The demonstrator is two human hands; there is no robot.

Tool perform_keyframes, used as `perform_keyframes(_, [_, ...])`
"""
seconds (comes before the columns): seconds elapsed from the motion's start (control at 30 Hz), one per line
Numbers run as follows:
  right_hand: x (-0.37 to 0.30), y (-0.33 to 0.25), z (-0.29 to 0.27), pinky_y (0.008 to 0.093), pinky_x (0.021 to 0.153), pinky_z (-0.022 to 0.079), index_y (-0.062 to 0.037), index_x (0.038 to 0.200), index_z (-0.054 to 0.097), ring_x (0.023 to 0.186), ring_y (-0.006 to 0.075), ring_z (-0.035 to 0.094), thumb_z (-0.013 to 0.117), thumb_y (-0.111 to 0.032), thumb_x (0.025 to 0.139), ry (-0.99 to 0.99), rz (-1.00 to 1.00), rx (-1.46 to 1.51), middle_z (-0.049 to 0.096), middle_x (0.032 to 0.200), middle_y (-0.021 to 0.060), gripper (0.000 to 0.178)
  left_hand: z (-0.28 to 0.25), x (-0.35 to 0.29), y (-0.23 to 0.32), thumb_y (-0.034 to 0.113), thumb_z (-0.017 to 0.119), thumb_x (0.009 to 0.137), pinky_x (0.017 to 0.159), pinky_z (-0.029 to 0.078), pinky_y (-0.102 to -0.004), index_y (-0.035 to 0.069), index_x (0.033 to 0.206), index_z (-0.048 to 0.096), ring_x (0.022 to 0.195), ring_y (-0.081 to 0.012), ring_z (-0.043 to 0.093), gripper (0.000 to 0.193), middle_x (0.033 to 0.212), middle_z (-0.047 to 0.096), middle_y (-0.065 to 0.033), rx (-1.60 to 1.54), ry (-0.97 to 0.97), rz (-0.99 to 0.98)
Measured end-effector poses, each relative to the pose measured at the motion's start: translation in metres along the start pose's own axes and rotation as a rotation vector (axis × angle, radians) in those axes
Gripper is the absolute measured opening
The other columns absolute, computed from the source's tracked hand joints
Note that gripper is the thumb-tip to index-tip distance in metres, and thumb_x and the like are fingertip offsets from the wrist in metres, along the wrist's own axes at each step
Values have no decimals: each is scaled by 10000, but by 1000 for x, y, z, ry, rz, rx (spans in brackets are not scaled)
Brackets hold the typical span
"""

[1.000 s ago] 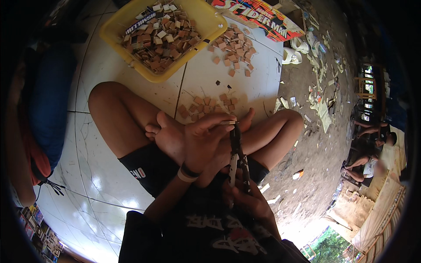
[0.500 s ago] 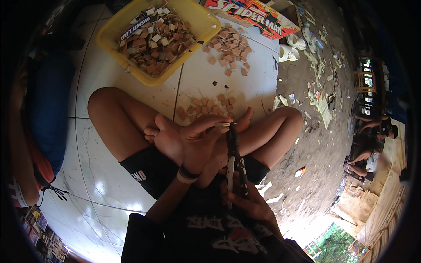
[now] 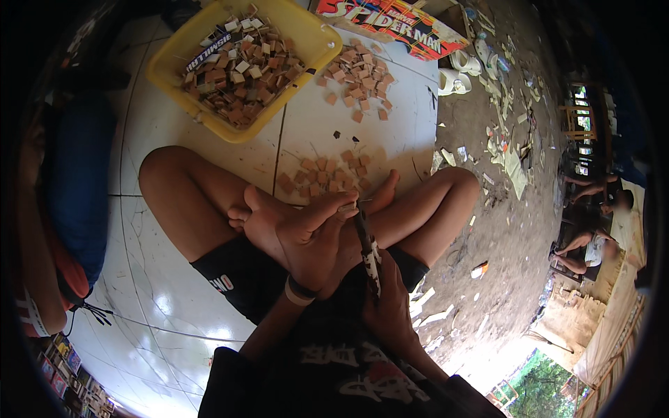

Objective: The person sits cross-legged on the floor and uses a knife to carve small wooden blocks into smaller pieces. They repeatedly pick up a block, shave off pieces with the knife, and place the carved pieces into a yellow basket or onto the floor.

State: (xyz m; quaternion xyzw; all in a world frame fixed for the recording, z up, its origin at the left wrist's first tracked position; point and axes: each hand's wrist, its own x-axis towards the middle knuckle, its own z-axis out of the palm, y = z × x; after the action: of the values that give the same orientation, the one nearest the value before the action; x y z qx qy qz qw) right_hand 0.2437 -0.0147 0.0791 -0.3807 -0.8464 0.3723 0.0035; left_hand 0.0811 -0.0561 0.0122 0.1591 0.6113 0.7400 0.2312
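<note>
My left hand (image 3: 317, 240) reaches forward over my crossed legs, its fingertips pinched on a small pale wooden piece (image 3: 352, 205). The piece touches or lies very near the dark tip of a pliers-like tool (image 3: 371, 259). Flaking dark and whitish patches cover the tool's handles. My right hand (image 3: 391, 306) is wrapped round these handles, which lie pressed together. Just beyond my left fingertips, small square brown tiles (image 3: 324, 174) with thin sticks among them lie loosely on the white tiled floor (image 3: 209, 160).
A yellow basin (image 3: 237, 132) full of similar squares stands at the far left. Another pile of squares (image 3: 362, 76) lies beside it, near a colourful printed board (image 3: 397, 28). To the right, scraps litter a dirt floor (image 3: 474, 230). People (image 3: 592, 251) sit at the far right.
The tool's handles, spread apart before, are now squeezed together by my right hand, which has moved up. My left hand and the tool's tip have shifted slightly left.
</note>
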Motion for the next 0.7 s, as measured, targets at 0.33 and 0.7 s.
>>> perform_keyframes(0.33, [4, 4, -5, 515, 981, 512, -2, 1622, 330, 1205, 474, 615, 581, 118, 931, -63, 48, 171, 570, 1322, 287, 744, -8, 8, 9, -79, 744, 935, 954, 609, -282, -66, 1182, 759, 1032, -190, 765, 247, 1149, 793, -157, 0, -37, -80])
perform_keyframes(0.7, [5, 24, -37, 431, 1076, 469, -30, 1658, 316, 1295, 394, 586, 598, 23, 1004, -219, -93, 279, 562, 1419, 245, 714, -36, 25, 31, 196, 704, 1054, 899, 617, -298, -75, 1135, 736, 932, -182, 758, 285, 984, 768, -106, -213, -133, -478])
